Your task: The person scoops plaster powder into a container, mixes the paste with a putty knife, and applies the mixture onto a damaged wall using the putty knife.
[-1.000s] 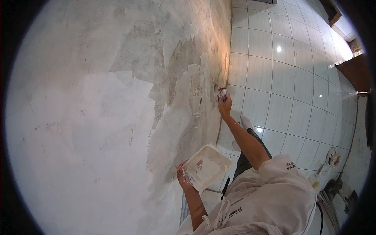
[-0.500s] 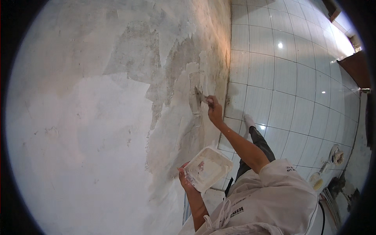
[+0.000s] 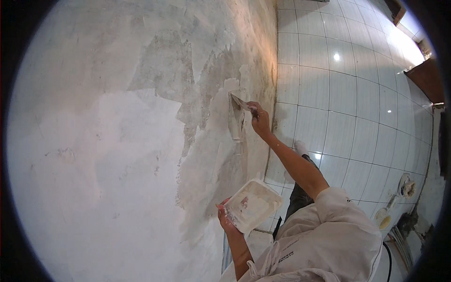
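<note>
My right hand (image 3: 260,117) grips a putty knife (image 3: 240,102), its broad blade lying against a rough, wet-looking filler patch (image 3: 233,127) on the plastered wall (image 3: 117,160). Around the patch are bare grey areas, with smoother white plaster to the left. Lower down, my left hand (image 3: 225,218) holds a shallow white plastic tray (image 3: 253,199) by its left edge, with pale compound and a small pinkish spot inside.
A tiled floor (image 3: 343,131) runs along the wall, with my foot (image 3: 300,147) on it. At the right are a dark brown wooden piece (image 3: 420,80), round plastic items (image 3: 407,187), strips (image 3: 402,242) and a black cord (image 3: 389,258) by another wall.
My right hand has swung left from the wall's edge onto the patch, then moved slightly upward with the knife. The left hand and tray have shifted a little right and down in view.
</note>
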